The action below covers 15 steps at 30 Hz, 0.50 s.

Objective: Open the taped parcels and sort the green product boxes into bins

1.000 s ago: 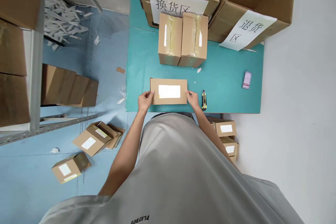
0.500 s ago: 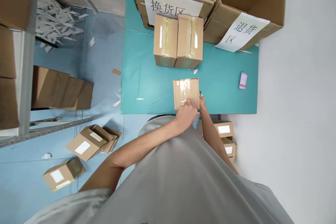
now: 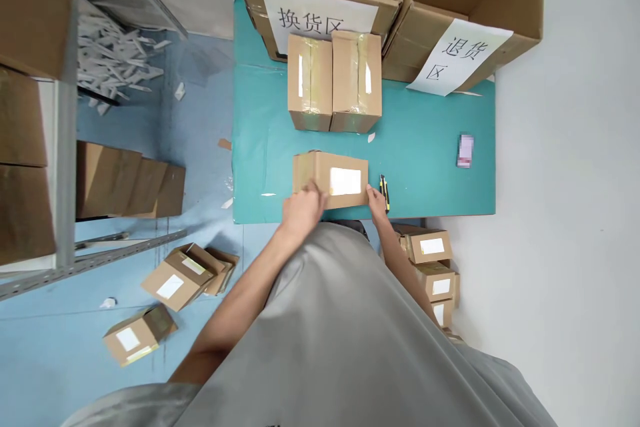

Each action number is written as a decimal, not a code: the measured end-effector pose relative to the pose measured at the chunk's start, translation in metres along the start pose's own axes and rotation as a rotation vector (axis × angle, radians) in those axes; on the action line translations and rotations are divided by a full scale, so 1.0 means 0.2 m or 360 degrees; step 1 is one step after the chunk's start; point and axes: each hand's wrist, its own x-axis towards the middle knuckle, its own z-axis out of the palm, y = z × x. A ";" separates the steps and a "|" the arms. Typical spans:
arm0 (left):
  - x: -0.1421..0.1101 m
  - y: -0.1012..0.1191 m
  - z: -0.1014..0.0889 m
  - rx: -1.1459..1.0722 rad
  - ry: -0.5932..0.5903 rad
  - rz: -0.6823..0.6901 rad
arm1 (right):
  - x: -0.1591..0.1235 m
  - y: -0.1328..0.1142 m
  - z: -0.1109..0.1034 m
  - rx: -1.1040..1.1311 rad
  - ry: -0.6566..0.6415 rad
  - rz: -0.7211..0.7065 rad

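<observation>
A small cardboard box (image 3: pixel 323 163) with a white label on its side lies near the front edge of the teal table (image 3: pixel 425 193). My left hand (image 3: pixel 303 208) is at its front left, fingers curled against the cardboard and slightly blurred. At the lower right corner, my right hand (image 3: pixel 378 202) pinches the same box. Right beside that hand lies a yellow and black utility knife (image 3: pixel 384 191), flat on the table and not held.
Two taped cardboard boxes (image 3: pixel 310 83) stand side by side behind it. Beyond are two large open cartons (image 3: pixel 395 67) with paper signs. A phone-like object (image 3: pixel 465 151) lies at right. More boxes (image 3: pixel 170 280) are on the floor, beside a metal shelf (image 3: pixel 67 113).
The box has turned, so its white label now shows and its taped face points left. My left hand has moved left along it. The utility knife has come into clear view beside my right hand.
</observation>
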 end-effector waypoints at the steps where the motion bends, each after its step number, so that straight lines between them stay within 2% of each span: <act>1: 0.04 -0.11 0.00 0.0007 0.0023 -0.0120 | -0.02 -0.02 0.04 0.0062 0.0001 0.0037; 3: 0.11 -0.32 0.02 -0.0072 0.0029 -0.0303 | -0.05 -0.06 0.12 0.0128 -0.0046 0.0057; 5: 0.15 -0.50 0.04 -0.0355 0.0051 -0.0344 | -0.10 -0.12 0.19 0.0082 -0.0108 0.0020; 9: 0.13 -0.74 0.07 -0.0952 0.0222 -0.0426 | -0.28 -0.32 0.26 -0.0103 -0.0276 -0.0282; 13: 0.11 -0.92 0.06 -0.1023 0.0544 -0.0723 | -0.50 -0.59 0.37 -0.0324 -0.0754 -0.0761; 15: 0.11 -0.98 0.04 -0.0983 0.0552 -0.0710 | -0.56 -0.71 0.49 -0.0466 -0.1024 -0.0943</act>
